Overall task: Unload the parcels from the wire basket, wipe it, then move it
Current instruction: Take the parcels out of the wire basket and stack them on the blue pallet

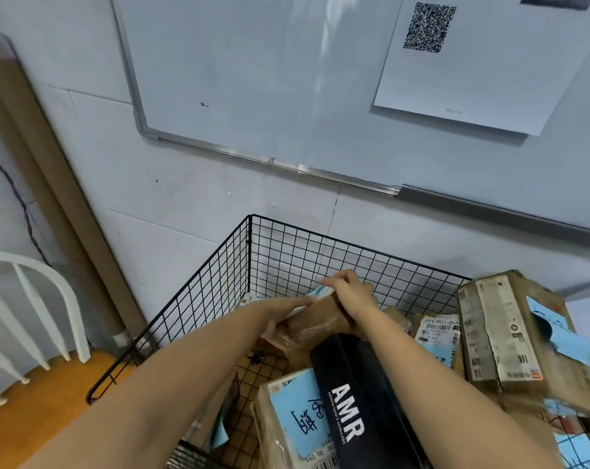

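Risk starts with the wire basket (280,258), a black grid of thin rods against the wall: a parcel corner or a tape edge may catch in the mesh on the way out. The big cardboard box (510,333) at the right, creased and with peeling labels, sits high on the heap and could slide if its support shifts. The long, smooth black carton (354,401) lies just beside the right forearm and may be knocked. Both hands hold the brown parcel (317,323) at the back of the basket. The left hand (287,313) grips its side and the right hand (349,292) curls over its far end. Its glossy tape looks slippery, I think.
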